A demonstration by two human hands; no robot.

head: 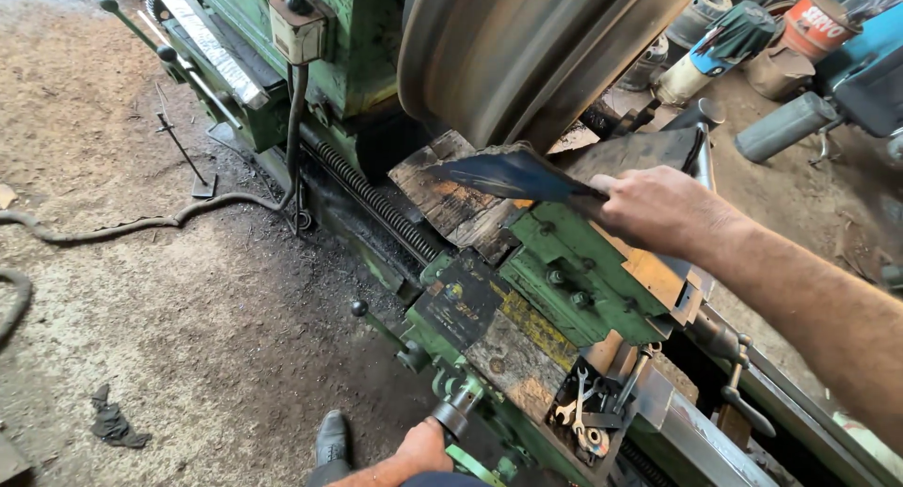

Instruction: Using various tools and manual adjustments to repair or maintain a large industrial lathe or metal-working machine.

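My right hand [658,208] reaches across the green lathe carriage [574,271] and grips a dark flat sheet piece [513,174], which points left toward the big metal wheel rim [513,50] mounted on the lathe. My left hand [421,449] is low at the front edge, closed around the lathe's handwheel handle [458,414]. Worn wooden boards [451,191] lie under the sheet, just below the rim.
Several wrenches [588,416] lie in a tray on the carriage. The lead screw [372,200] runs along the bed. A cable [141,226] snakes over the dirt floor at left. My shoe [331,440] stands beside the machine. Cans and cylinders [752,45] crowd the upper right.
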